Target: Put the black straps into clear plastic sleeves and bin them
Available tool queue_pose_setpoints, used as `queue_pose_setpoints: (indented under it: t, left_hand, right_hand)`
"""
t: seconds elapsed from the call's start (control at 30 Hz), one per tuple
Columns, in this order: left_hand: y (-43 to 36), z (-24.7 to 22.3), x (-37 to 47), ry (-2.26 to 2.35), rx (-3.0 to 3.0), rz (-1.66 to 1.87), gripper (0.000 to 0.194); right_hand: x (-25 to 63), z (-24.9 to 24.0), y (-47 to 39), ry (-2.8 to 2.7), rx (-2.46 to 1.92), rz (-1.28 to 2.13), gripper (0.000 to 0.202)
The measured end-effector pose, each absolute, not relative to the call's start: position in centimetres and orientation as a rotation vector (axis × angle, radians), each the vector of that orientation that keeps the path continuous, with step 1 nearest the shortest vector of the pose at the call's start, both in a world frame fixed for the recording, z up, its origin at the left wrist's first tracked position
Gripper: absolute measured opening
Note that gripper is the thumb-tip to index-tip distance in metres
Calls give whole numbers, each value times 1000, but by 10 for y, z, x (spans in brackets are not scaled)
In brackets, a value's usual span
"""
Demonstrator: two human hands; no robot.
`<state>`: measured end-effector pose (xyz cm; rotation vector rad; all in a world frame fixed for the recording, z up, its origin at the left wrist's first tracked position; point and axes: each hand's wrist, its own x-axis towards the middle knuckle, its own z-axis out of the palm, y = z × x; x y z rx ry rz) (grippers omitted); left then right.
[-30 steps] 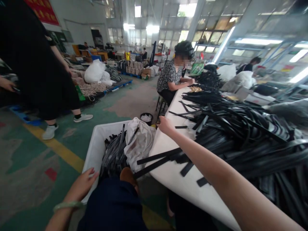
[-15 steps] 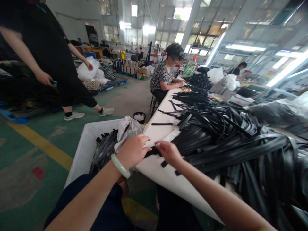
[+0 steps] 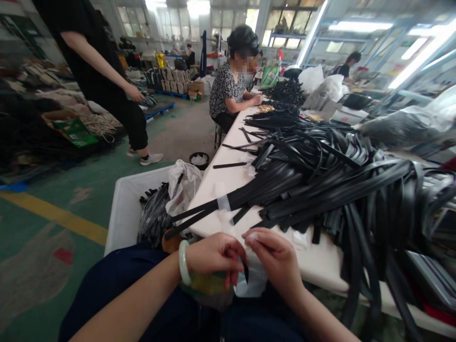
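Just past the near table edge, my left hand (image 3: 217,254), with a pale bracelet on its wrist, is closed with curled fingers. A narrow dark piece (image 3: 245,271) shows at its fingertips; what it is I cannot make out. Close beside it my right hand (image 3: 276,256) pinches a thin, translucent white sheet (image 3: 252,280) that hangs down between the hands. Beyond them, black straps (image 3: 199,211) stick out past the table's left edge, with another translucent white piece (image 3: 224,203) lying across them.
A large heap of black straps (image 3: 320,190) covers the right of the white table (image 3: 217,175). On the left stands a white bin (image 3: 119,209) holding dark strips and a white cloth bag. A co-worker (image 3: 231,90) sits at the far table side; another person (image 3: 107,71) stands on the left.
Both hands have drawn back toward me from the table edge, and the white sheet now shows between them. My view has tilted down. The person on the left has moved rightward in view.
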<state>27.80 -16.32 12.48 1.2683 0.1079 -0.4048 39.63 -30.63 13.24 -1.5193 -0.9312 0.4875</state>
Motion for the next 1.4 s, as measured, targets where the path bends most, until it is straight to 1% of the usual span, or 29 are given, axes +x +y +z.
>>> queue_pose_setpoints:
  t: [0.07,0.13,0.2,0.3,0.37,0.47,0.57,0.63,0.67,0.73,0.77,0.8,0.87,0.93,1.0,1.1,1.2,1.3,1.4]
  left_hand:
    - [-161,124,282,152,1420,-194,50]
    - [-158,124,287,205,1532,2,48]
    - [-156,124,290,296,1547,80,46]
    - [-158,121,295,417,1465,86,42]
    - [-161,119,297,444,1390,129,39]
    - [-165,120,299,487,1283,237,34]
    - [-165,124,300,539,1288,322,28]
    - [-162,126,299,541,1335,354,26]
    - [-160,127,298,536,1372,367,26]
    - [-156,128,296,523,1495,394,27]
    - [-154,128,295,516,1570,414,27]
    - [-152,128,294,511,1646,437,28]
    - [-150,128,293,516,1768,492,30]
    - [-150,127,292,504,1849,569,31]
    - [-150,127,292,438,1899,645,27]
    - [-150,128,290,316,1913,687,9]
    - [-149,130,288,302,1928,679,4]
    - [-147,132,286,289,1984,687,14]
    - [-144,134,284,302,2084,723,27]
  right_hand:
    - [399,124,-301,-809,-1486,518,11]
    - [397,113,-295,-642,-1388,715,14]
    - [395,105,-291,-516,-1326,837,24]
    - [394,102,-287,-495,-1309,787,46]
    - [393,103,-286,-509,-1283,752,51]
    - [390,104,-287,-544,-1303,747,54]
    - [394,102,-289,-689,-1421,728,52]
    - [413,99,-293,-888,-1604,628,45]
    - [429,97,-295,-999,-1732,507,39]
    - [469,93,-301,-1205,-2002,161,28]
    - [491,89,-305,-1282,-2115,0,26]
    - [513,86,-308,-1372,-2196,-73,26]
    - [548,77,-313,-1511,-2270,-103,25]
    - [570,69,-315,-1588,-2247,-99,22]
    - [577,66,-313,-1582,-2196,-145,18]
    - [564,80,-308,-1535,-2153,-257,11]
    - [529,118,-303,-1665,-1999,-289,8]
    - [489,161,-298,-1854,-1772,-236,9]
    - [464,185,-293,-1942,-1719,-235,15]
